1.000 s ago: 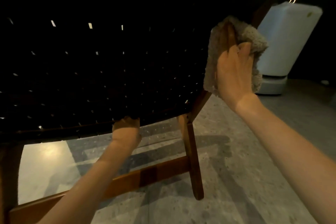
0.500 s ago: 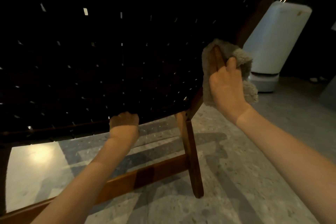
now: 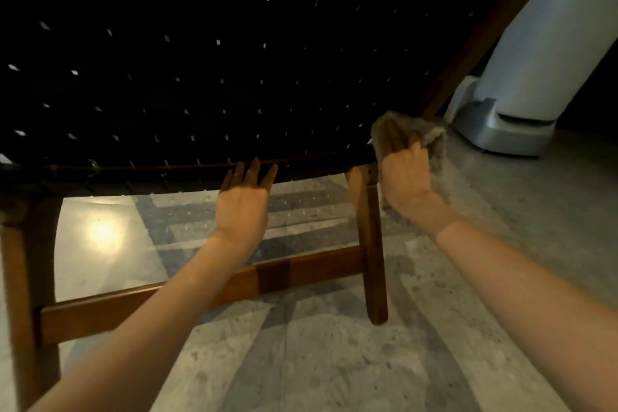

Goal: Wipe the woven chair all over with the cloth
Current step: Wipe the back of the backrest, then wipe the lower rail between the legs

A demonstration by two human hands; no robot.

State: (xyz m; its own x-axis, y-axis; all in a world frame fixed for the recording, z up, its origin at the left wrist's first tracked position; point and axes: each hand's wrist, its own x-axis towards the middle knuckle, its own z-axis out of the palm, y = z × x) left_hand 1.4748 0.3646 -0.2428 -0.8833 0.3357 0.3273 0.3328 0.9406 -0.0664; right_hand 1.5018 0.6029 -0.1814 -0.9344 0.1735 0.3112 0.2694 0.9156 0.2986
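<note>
Now lower, at woven chair's (image 3: 200, 60) bottom right corner: cloth (image 3: 434, 137) bunched in curled right hand (image 3: 406, 177); left hand (image 3: 242, 204) uncurled, fingers spread against bottom rail.

Under the right fingers (image 3: 415, 151), a fluffy beige cloth (image 3: 433, 135) is lying on the frame corner of the dark woven chair (image 3: 200, 77).

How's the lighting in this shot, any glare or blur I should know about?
Head view: dim, the woven chair reads nearly black, with pinpricks of light through its weave; head view: a bright glare spot sits on the polished floor under the chair; head view: the cloth in the right hand looks slightly soft.
</note>
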